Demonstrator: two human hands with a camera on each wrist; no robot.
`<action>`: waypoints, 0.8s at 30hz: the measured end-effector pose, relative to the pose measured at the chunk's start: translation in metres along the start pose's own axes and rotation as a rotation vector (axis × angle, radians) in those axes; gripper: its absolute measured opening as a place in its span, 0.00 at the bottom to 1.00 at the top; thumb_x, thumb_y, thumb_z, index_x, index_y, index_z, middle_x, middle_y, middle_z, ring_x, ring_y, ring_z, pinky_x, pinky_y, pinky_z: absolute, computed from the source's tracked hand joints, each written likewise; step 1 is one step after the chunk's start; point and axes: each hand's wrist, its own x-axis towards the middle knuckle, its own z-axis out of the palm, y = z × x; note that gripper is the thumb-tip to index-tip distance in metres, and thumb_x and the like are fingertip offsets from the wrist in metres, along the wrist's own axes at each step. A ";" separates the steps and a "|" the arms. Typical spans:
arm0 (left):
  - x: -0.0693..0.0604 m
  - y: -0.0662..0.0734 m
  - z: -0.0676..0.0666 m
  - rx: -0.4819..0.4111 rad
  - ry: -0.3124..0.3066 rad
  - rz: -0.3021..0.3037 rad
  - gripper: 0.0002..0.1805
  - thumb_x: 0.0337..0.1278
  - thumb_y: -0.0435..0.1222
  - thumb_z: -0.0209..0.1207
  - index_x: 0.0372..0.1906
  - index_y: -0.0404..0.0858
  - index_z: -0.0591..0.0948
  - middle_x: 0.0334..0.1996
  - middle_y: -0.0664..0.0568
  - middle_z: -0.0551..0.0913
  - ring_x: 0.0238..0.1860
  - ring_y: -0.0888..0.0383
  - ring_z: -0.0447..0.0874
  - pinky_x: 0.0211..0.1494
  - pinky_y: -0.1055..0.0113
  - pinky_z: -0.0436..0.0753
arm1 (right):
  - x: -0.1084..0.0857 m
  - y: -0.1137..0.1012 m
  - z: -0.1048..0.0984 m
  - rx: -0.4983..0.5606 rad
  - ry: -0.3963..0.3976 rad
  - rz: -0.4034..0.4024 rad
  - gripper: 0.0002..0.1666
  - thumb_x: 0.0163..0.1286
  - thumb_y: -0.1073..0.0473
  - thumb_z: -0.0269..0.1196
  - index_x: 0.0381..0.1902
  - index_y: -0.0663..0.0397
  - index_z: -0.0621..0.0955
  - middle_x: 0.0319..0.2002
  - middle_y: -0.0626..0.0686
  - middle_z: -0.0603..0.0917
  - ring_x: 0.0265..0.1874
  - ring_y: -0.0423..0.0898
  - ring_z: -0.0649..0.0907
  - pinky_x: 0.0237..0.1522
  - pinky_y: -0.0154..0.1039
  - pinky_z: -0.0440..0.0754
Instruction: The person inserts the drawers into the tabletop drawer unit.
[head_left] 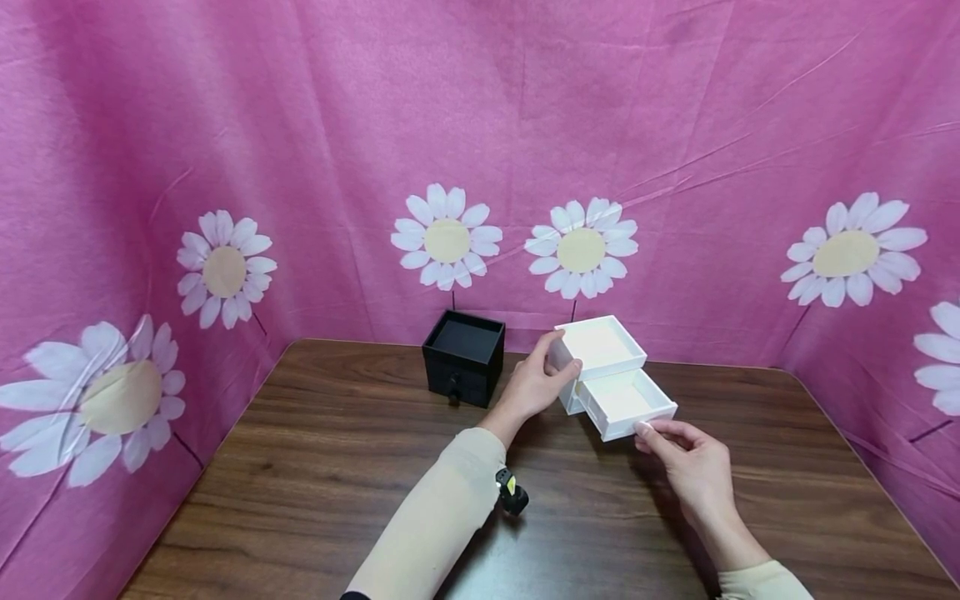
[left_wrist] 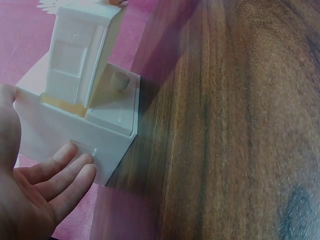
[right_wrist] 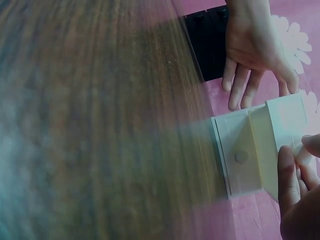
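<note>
A white box [head_left: 600, 346] with a shallow recess in its top stands at the back of the table. Its upper drawer [head_left: 628, 398] is pulled out toward the front right, and no loose item shows in it. Below, the lower drawer's round knob [left_wrist: 120, 80] sits on a front that looks closed. My left hand [head_left: 534, 382] rests against the box's left side, thumb near the front edge, other fingers fairly straight in the left wrist view. With thumb and fingers, my right hand [head_left: 693, 467] pinches the pulled-out drawer's front at its knob [right_wrist: 301, 154].
To the left of the white box is a black drawer box [head_left: 463, 358] with small knobs. Both boxes stand on a dark wooden table [head_left: 360, 467]. A pink cloth [head_left: 337, 167] with white flowers surrounds its back and sides.
</note>
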 end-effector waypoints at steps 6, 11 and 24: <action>0.000 0.000 -0.001 -0.004 0.000 -0.006 0.36 0.73 0.58 0.64 0.81 0.62 0.68 0.33 0.53 0.81 0.32 0.62 0.77 0.34 0.68 0.75 | 0.000 0.000 0.003 -0.009 -0.007 -0.001 0.07 0.71 0.65 0.75 0.42 0.64 0.89 0.24 0.42 0.91 0.26 0.38 0.92 0.36 0.30 0.90; 0.000 0.000 -0.001 -0.003 0.002 -0.007 0.36 0.72 0.58 0.64 0.81 0.62 0.68 0.33 0.54 0.81 0.33 0.62 0.77 0.34 0.68 0.75 | 0.000 0.000 0.005 -0.025 -0.001 0.010 0.07 0.70 0.64 0.75 0.42 0.63 0.89 0.23 0.42 0.91 0.26 0.37 0.92 0.36 0.30 0.90; 0.000 0.000 0.000 0.000 0.007 -0.006 0.36 0.72 0.58 0.64 0.81 0.62 0.68 0.32 0.54 0.81 0.31 0.62 0.77 0.33 0.69 0.75 | 0.003 0.002 0.005 -0.037 0.006 0.036 0.07 0.71 0.63 0.75 0.42 0.62 0.89 0.23 0.41 0.91 0.26 0.37 0.92 0.37 0.28 0.89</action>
